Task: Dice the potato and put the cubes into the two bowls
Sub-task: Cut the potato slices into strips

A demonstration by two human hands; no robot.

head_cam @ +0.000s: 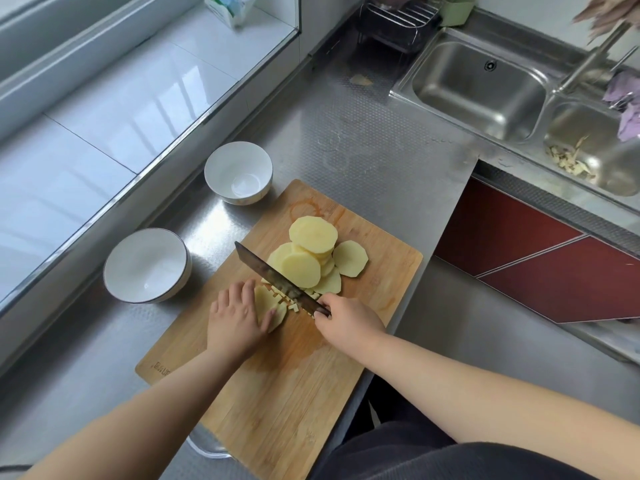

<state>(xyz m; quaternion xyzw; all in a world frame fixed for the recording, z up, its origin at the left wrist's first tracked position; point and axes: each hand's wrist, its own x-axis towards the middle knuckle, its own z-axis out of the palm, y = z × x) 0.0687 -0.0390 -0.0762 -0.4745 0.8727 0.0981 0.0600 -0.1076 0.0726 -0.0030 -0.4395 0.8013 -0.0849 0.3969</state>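
Here the knife [277, 277] lies with its long axis on a diagonal across the wooden cutting board [311, 375], tip pointing up and to the left toward the far bowl, handle end down at the right. The right hand [346, 322] has its grip clamped around the handle, fingers curled over it. The left hand [237, 320] rests on a partly cut stack of potato slices [268, 306], fingers bent and pressing down on top, thumb along the near edge, so its grip is closed on the stack. The blade edge sits just beside that stack, among small potato cubes [294, 301] lying on the board; they are too small and too hidden by the blade to count.

Behind the blade, a loose overlapping pile of round slices [311, 259] sits near the middle of the board; about six or seven rounds show, the exact number unclear where they overlap.

Two white bowls stand on the steel desk [363, 150] off the board's left side: the far bowl [238, 172] near the board's top corner, the near bowl [147, 266] beside its left edge. They are well apart from each other.

A double sink [481, 88] lies at the upper right.
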